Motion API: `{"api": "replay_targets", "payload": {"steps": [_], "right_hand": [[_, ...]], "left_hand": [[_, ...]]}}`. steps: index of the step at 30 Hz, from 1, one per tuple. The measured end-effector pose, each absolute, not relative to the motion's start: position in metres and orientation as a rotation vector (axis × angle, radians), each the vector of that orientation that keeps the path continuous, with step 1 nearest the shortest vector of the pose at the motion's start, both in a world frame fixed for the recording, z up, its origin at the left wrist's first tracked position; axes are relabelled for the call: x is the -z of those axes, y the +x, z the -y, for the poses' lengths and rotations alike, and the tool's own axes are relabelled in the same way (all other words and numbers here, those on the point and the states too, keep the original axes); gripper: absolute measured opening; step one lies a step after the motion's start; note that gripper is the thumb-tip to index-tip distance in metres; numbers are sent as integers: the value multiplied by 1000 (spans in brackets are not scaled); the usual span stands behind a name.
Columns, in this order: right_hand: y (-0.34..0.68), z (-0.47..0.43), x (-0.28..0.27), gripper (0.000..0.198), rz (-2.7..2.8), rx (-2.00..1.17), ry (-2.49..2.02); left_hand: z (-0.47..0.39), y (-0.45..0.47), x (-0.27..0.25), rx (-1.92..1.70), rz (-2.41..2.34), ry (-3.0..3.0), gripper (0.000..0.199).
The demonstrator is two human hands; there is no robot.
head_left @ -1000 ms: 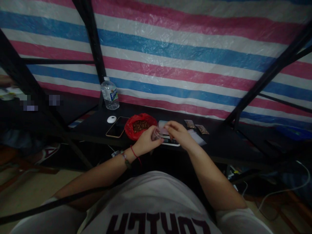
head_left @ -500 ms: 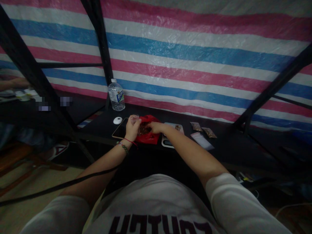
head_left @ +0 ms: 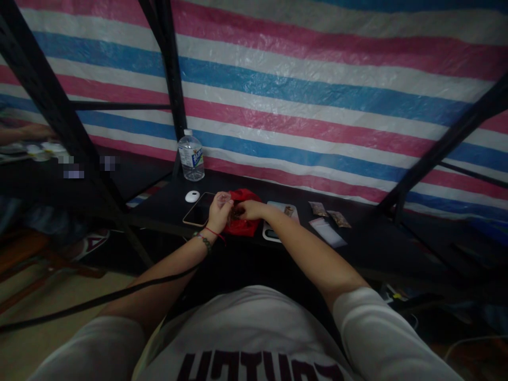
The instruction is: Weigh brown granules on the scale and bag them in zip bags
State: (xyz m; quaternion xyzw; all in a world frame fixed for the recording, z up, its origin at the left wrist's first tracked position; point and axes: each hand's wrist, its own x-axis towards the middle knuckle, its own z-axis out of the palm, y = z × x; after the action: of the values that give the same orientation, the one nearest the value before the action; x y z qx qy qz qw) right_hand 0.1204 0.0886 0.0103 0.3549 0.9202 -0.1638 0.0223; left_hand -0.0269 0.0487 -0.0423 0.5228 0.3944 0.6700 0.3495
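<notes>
A red plastic bag (head_left: 243, 228) lies opened out at the table's front edge, with small dried brown pieces (head_left: 234, 214) inside. My left hand (head_left: 218, 212) is closed at the bag's left side, around a small clear plastic bag (head_left: 224, 198). From the right, my right hand (head_left: 251, 210) reaches into the red bag, its fingers bent together among the brown pieces. Its fingertips are hidden, so what they pinch does not show. Just right of the red bag sits a white scale (head_left: 269, 235) bearing a small brown item (head_left: 289, 210), partly covered by my right forearm.
A phone (head_left: 196, 210) and a white round object (head_left: 192, 196) lie left of my hands, below a clear bottle (head_left: 191, 159). Two filled sachets (head_left: 338, 218) and clear empty bags (head_left: 327, 233) lie at right. Black posts (head_left: 174, 95) frame the table; another person's arm (head_left: 27, 133) shows far left.
My right hand has shifted slightly left, deeper among the brown pieces and closer to my left hand. The left hand has turned a little, still gripping the clear bag. The view has tilted slightly.
</notes>
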Motion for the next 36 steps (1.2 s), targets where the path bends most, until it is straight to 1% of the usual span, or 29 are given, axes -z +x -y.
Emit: {"api": "replay_targets", "payload": {"steps": [3,9,15,23,29,36], "right_hand": [[118,-89,-6,39,-2854,479,1072],[119,-92,-7,25,-2857,371,1151],[127,-93,-14,26,-2974,299,1131],[127,-91,-18,23,-2955,312,1129],[127,-94,-12,27,-2947,251,1153],[124,-96,-8,27,-2942,287,1171]], "left_hand": [[-48,-24,42,-1801,-1010,1350,25],[-50,-24,44,-1803,-1003,1287,27],[-53,-26,48,-1811,-1006,1347,23],[-48,-21,45,-1915,-967,1320,23],[-50,-19,44,-1922,-924,1321,27],[-52,-20,47,-1915,-927,1321,24]]}}
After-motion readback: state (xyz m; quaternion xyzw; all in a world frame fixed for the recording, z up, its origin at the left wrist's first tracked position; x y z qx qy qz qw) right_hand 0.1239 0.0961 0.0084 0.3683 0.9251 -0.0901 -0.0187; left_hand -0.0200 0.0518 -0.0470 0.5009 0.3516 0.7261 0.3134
